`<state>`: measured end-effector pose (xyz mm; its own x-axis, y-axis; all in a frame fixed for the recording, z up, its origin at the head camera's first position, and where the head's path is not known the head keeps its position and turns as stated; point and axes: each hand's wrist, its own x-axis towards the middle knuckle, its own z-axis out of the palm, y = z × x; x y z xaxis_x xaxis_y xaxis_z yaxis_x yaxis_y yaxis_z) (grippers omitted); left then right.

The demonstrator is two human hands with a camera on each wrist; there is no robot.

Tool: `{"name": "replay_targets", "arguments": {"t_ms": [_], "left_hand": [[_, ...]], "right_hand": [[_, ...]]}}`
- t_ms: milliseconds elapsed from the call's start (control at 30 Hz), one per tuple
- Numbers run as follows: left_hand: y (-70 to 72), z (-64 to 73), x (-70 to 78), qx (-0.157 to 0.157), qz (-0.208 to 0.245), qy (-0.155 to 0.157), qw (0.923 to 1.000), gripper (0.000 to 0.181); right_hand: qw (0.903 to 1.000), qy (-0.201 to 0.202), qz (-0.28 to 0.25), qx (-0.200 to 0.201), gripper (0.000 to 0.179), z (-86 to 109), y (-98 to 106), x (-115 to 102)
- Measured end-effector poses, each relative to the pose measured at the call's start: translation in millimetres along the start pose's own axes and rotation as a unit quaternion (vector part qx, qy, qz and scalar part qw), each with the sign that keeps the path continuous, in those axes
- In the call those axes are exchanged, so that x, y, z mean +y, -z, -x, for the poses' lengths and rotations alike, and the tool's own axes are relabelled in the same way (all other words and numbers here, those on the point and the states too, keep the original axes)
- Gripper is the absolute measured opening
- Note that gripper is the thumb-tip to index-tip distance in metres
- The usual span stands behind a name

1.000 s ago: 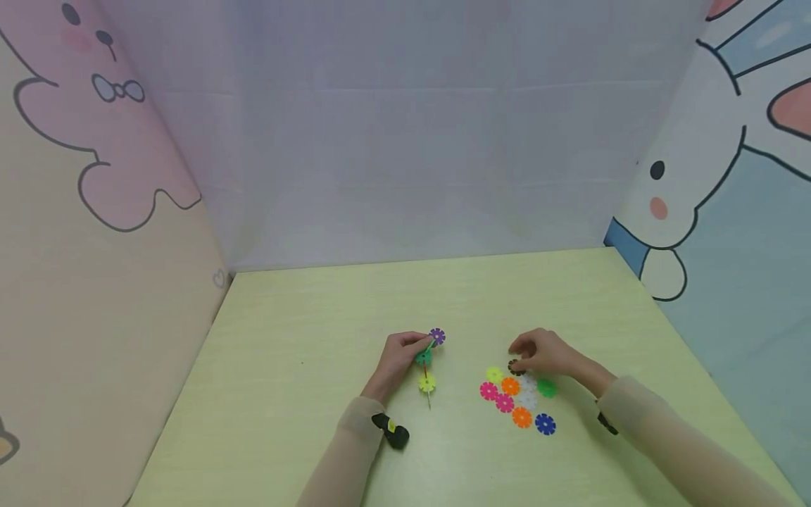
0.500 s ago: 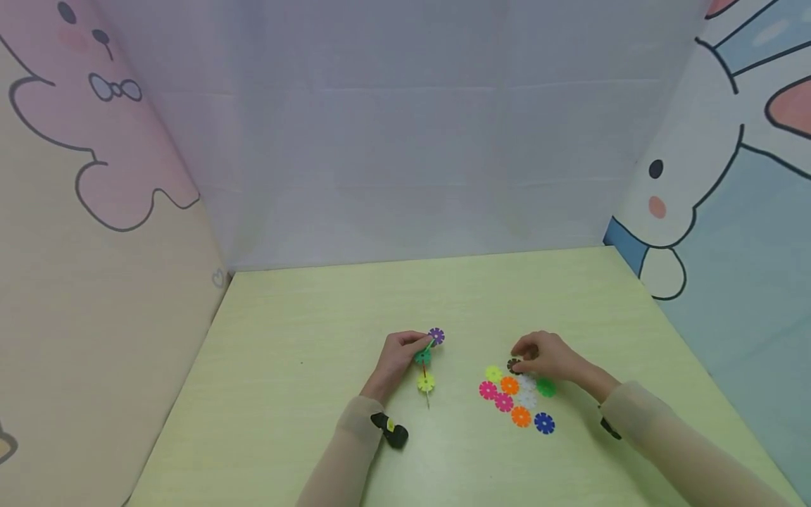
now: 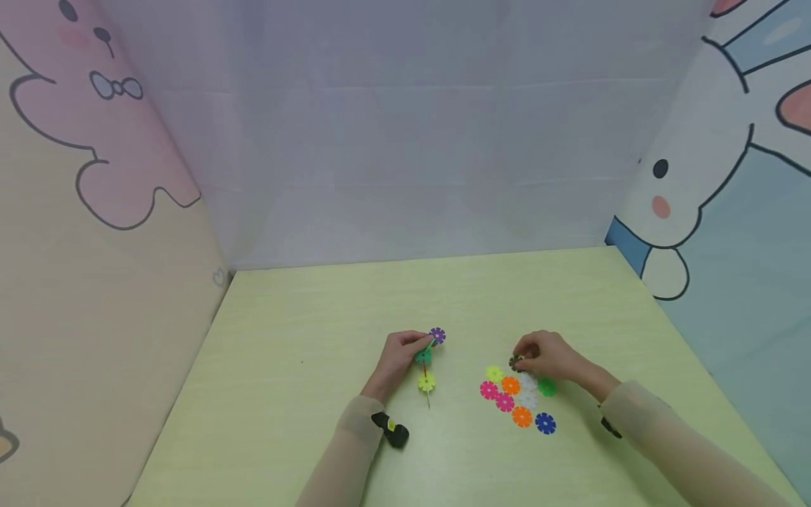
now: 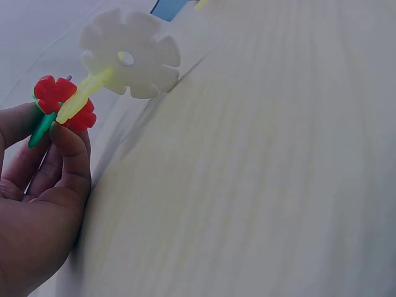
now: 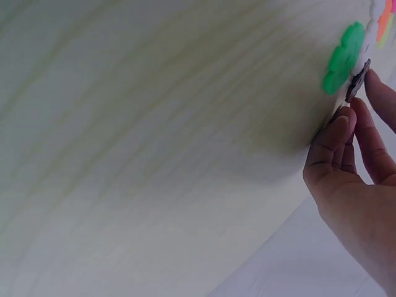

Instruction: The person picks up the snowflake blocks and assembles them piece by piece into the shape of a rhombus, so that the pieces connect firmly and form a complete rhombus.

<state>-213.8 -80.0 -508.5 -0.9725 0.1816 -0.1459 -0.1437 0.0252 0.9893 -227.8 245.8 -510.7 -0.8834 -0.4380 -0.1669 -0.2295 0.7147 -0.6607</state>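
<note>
Place: a table nook screened on three sides, like a small booth; whether in a home, lab or playroom cannot be told.
Table (image 3: 285,338): pale yellow-green, wood-grained.
Back sheet (image 3: 405,155): plain, pale grey-lilac, creased.
Left wall (image 3: 95,317): beige, with a pink cartoon (image 3: 127,169).
Right wall (image 3: 754,296): light blue, with a white cartoon animal (image 3: 687,176).

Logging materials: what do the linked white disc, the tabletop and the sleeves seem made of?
White disc: probably plastic, smooth, satin; notches are clean-edged.
Tabletop: wood or wood-look laminate, low sheen; grain streaks fit either.
Sleeves: likely fabric, given their soft matte drape; weave indiscernible.
</note>
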Motion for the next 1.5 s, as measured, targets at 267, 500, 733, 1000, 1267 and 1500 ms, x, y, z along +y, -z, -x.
{"name": "replay_targets", "arguments": {"t_ms": [267, 500, 733, 1000, 1267, 1500], "left_hand": [[3.0, -13.7, -21.9, 0.005, 0.003, 0.002, 1.0000, 0.022], [2.5, -17.7, -30.7, 0.019, 0.007, 0.002, 0.9998, 0.025], [2.0, -16.7, -27.6, 0.021, 0.006, 0.003, 0.9998, 0.027], [3.5, -15.7, -24.7, 0.002, 0.018, 0.009, 0.9998, 0.024], [0.0, 0.1, 0.2, -0.005, 0.012, 0.002, 0.9999, 0.021], [-1.1, 1.2, 1.7, -0.006, 0.015, -0.003, 0.9999, 0.022]], "right_hand": [[1.0000, 0.004, 0.003, -0.001, 0.021, 0.3, 0.4, -0.8], [0.9999, 0.005, 0.006, -0.008, 0.019, -0.9, -0.2, -2.8], [0.9998, 0.001, -0.004, -0.019, 0.021, -2.3, 0.7, -4.3], [0.9989, 0.034, -0.027, 0.014, 0.010, -7.6, 0.1, -5.2], [0.9952, 0.052, -0.061, 0.056, 0.010, -22.3, -0.3, -23.3], [0.9920, 0.058, -0.092, 0.065, 0.009, -33.8, -4.8, -37.9]]}}
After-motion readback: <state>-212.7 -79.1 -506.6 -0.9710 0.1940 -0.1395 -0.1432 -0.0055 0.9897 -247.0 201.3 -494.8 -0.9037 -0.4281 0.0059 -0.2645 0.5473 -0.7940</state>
